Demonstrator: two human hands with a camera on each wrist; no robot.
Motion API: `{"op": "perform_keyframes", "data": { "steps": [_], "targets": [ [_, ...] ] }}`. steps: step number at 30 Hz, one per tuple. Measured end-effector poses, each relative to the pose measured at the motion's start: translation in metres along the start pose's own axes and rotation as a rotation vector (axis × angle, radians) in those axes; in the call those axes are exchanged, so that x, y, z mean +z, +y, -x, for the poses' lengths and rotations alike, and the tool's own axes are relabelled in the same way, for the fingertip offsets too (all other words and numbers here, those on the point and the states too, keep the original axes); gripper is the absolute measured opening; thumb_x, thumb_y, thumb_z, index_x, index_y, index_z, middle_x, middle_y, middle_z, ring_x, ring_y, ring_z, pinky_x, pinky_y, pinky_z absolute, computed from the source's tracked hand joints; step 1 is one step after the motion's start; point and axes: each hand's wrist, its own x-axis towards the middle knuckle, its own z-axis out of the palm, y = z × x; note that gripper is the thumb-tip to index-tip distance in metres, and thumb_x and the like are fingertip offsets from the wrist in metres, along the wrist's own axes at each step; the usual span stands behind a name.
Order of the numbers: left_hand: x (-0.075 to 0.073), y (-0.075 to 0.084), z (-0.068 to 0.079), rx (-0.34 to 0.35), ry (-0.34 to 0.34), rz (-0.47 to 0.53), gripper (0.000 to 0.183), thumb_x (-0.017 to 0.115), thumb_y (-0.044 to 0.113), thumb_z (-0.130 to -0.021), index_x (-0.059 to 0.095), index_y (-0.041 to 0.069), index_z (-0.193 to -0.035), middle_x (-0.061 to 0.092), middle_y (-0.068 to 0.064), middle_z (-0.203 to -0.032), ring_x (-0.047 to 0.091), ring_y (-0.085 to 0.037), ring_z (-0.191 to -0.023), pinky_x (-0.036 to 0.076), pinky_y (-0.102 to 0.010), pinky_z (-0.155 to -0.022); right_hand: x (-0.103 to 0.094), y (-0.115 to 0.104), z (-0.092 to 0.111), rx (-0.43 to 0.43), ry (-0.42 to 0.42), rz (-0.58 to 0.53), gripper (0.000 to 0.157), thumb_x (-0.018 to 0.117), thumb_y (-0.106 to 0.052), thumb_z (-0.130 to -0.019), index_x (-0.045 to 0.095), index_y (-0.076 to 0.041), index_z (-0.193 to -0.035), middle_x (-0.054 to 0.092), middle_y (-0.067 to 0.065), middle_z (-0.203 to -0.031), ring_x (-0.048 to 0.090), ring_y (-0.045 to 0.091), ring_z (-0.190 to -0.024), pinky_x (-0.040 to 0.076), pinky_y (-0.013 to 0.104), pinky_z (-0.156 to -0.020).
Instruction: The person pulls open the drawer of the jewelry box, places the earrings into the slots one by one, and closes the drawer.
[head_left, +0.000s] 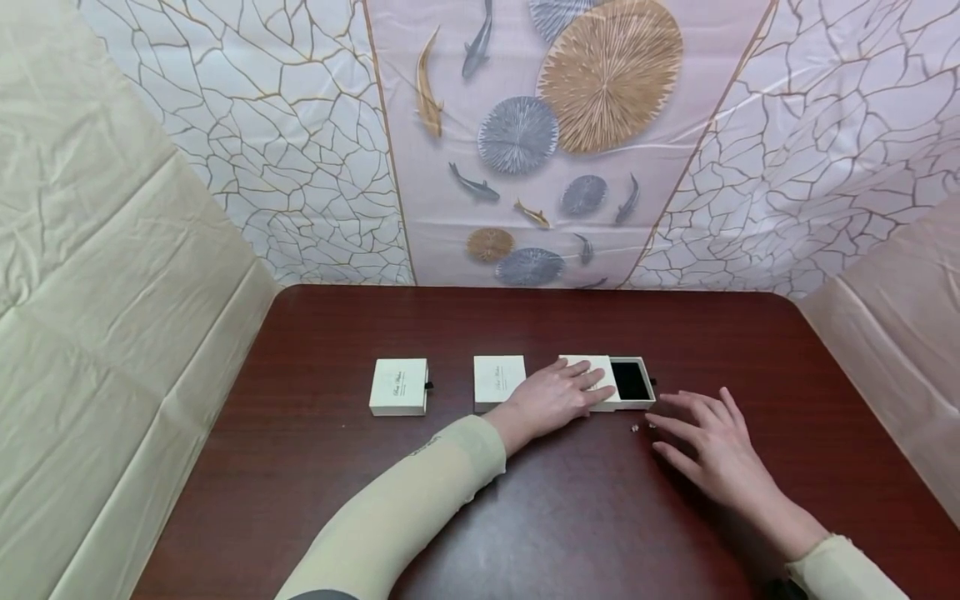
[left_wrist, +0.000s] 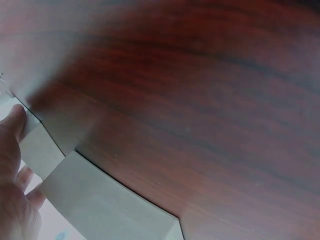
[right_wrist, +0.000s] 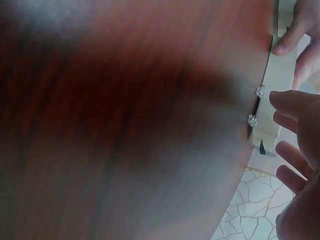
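A white drawer-style jewelry box (head_left: 604, 363) lies on the table with its drawer (head_left: 632, 380) slid partly out to the right, showing a black insert. My left hand (head_left: 553, 395) holds the box's sleeve, the fingers spread over the top and the thumb on the near side. Two small sparkling flower-shaped pieces, like stud earrings (right_wrist: 259, 92), lie on the table just in front of the drawer. Beside them hovers my right hand (head_left: 716, 450), fingers apart and gently bent, holding nothing. One earring (head_left: 635, 428) shows clearly from above; the other is close to a fingertip.
Another white box (head_left: 498, 375) stands under my left wrist, in line with the held one. Farther left is a third white box (head_left: 400, 385) with a black pull tab. The dark red wooden table (head_left: 337, 325) meets a patterned cloth (head_left: 315, 167) at its back edge.
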Motion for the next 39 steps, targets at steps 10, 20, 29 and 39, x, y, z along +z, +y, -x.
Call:
{"op": "perform_keyframes", "data": {
  "steps": [10, 20, 29, 39],
  "targets": [
    [0.0, 0.0, 0.0, -0.004, -0.015, -0.007, 0.051, 0.052, 0.044, -0.097, 0.041, 0.033, -0.146, 0.044, 0.003, -0.149, 0.039, -0.019, -0.138, 0.041, -0.038, -0.107, 0.007, -0.004, 0.0, -0.01, -0.038, 0.062, 0.04, 0.07, -0.031, -0.077, 0.072, -0.019, -0.115, 0.052, 0.015, -0.135, 0.041, 0.041, -0.122, 0.003, 0.063, -0.114],
    [0.002, 0.0, 0.0, -0.008, -0.01, 0.005, 0.052, 0.052, 0.043, -0.097, 0.041, 0.033, -0.146, 0.043, 0.003, -0.149, 0.038, -0.019, -0.139, 0.04, -0.038, -0.108, 0.012, -0.006, -0.004, 0.004, -0.038, 0.035, 0.03, 0.072, -0.028, -0.076, 0.076, -0.018, -0.103, 0.04, 0.016, -0.148, 0.031, 0.039, -0.135, 0.003, 0.064, -0.113],
    [0.0, 0.001, 0.001, -0.007, -0.011, 0.006, 0.052, 0.053, 0.043, -0.096, 0.041, 0.033, -0.146, 0.044, 0.003, -0.149, 0.039, -0.019, -0.138, 0.04, -0.038, -0.108, 0.017, -0.004, -0.01, -0.005, -0.018, 0.0, 0.022, 0.073, -0.025, -0.075, 0.077, -0.018, -0.095, 0.04, 0.015, -0.149, 0.03, 0.038, -0.136, 0.002, 0.064, -0.113],
    [0.001, 0.001, 0.001, -0.002, 0.006, 0.001, 0.052, 0.054, 0.043, -0.096, 0.043, 0.032, -0.146, 0.045, 0.003, -0.148, 0.04, -0.019, -0.137, 0.041, -0.038, -0.107, 0.022, -0.001, -0.014, -0.021, 0.006, -0.026, 0.01, 0.075, -0.023, -0.072, 0.074, -0.02, -0.081, 0.044, 0.016, -0.145, 0.031, 0.036, -0.137, 0.003, 0.063, -0.114]
  ]
}}
